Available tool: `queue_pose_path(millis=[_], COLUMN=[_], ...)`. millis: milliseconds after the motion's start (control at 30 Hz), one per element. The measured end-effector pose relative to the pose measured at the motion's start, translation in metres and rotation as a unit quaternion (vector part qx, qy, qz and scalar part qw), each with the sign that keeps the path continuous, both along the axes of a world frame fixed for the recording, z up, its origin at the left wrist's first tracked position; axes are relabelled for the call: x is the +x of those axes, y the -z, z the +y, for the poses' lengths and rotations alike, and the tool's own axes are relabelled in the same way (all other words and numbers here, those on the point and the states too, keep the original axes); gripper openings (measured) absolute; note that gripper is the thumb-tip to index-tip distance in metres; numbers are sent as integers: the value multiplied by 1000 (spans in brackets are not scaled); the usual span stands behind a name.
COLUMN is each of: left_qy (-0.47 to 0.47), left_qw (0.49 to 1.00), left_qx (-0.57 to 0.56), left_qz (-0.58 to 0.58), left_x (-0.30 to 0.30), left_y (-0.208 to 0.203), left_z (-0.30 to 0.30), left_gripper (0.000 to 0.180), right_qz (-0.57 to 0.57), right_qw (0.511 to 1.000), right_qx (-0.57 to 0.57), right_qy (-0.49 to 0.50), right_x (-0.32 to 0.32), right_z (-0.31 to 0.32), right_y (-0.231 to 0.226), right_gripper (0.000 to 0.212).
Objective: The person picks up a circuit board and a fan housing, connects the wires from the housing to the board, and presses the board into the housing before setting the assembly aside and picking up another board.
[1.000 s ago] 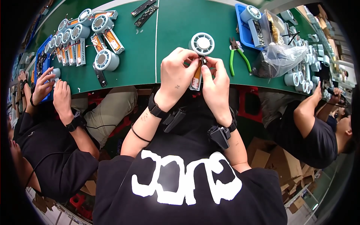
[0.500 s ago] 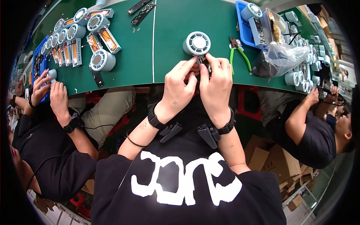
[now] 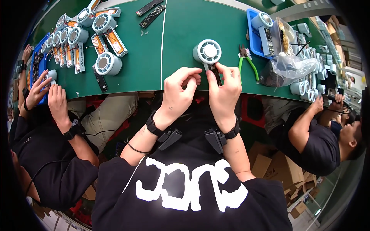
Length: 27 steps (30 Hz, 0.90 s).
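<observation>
A light blue handheld fan [image 3: 208, 51] with a round grille head lies on the green table, its handle pointing toward me. My right hand [image 3: 224, 87] grips the handle, thumb on one side and fingers on the other. A dark circuit board [image 3: 214, 71] shows in the open handle between them. Just left of the handle, my left hand [image 3: 180, 86] is closed with its fingers curled in, slightly apart from the fan. Whatever those fingers may hold is hidden.
Green-handled cutters [image 3: 246, 63] lie right of the fan. Beyond them are a blue tray [image 3: 253, 42] and a clear plastic bag [image 3: 283, 71]. Several fan bodies [image 3: 108, 63] with orange batteries cover the left. Two dark boards [image 3: 152, 16] lie at the back. Co-workers sit on both sides.
My left hand has drawn back left from the fan's handle. My right hand has shifted onto the handle, uncovering more of the circuit board. The whole view has shifted slightly.
</observation>
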State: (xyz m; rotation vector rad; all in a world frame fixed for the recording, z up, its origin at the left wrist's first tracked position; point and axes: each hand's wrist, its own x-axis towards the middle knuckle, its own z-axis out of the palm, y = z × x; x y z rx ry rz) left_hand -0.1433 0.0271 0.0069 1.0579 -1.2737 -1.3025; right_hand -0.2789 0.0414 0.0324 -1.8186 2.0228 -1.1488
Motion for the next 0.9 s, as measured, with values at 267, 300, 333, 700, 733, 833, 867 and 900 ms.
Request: queue_pose_path(millis=[267,300,333,700,733,833,867,900], left_qy=[22,22,22,-17,-13,-3,3,-2], left_qw=[950,943,936,918,916,899,889,888], left_qx=[-247,-263,-278,-268,-267,-279,-286,-290], left_qz=[-187,-202,-217,-293,-300,-338,-357,-357], left_x=[39,46,50,60,58,58,59,59], left_y=[-15,-16,-17,-2,-2,-5,-7,-10], left_z=[2,2,-1,-32,-34,-33,-34,-36], left_gripper=[21,23,24,20,20,19,18,18], right_qz=[92,123,154,267,273,257,232,207], right_qw=[996,992,987,954,951,952,956,959], right_qx=[-3,23,49,113,115,122,128,132], right_qy=[-1,-3,-6,-83,-86,-109,-127,-143], right_x=[8,10,13,-2,-2,-6,-5,-7], right_z=[4,5,6,-50,-50,-55,-58,-62], right_y=[10,7,5,-3,1,-1,-4,-10], right_gripper=[37,39,41,44,42,40,39,38])
